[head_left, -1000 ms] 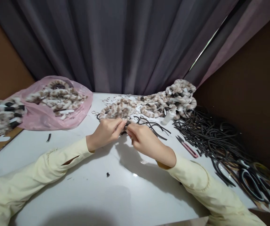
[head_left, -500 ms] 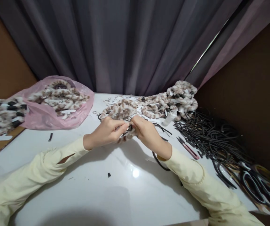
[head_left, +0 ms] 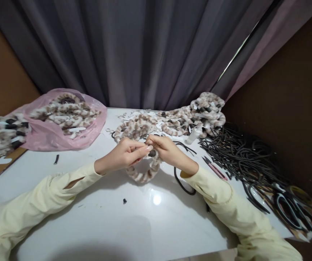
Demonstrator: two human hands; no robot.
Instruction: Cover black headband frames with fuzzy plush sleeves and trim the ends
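A furry brown-and-white ring with a dark section near its top hangs below my two hands, above the white table. My left hand pinches at the top of this ring, thumb and fingers pressed together. Right beside it, my right hand has its fingers curled closed on the same spot. The fingers hide exactly what lies between them. Just behind the hands rests a pile of similar furry rings.
A pink plastic bag of furry rings stands at left. On the right lie a clear bottle, pink-handled snips, a heap of black cords and large scissors. Small metal pieces are scattered at the back.
The furry ring has come into fuller view, its loop now hanging open below my hands. Both hands stay close together with slightly shifted fingers.
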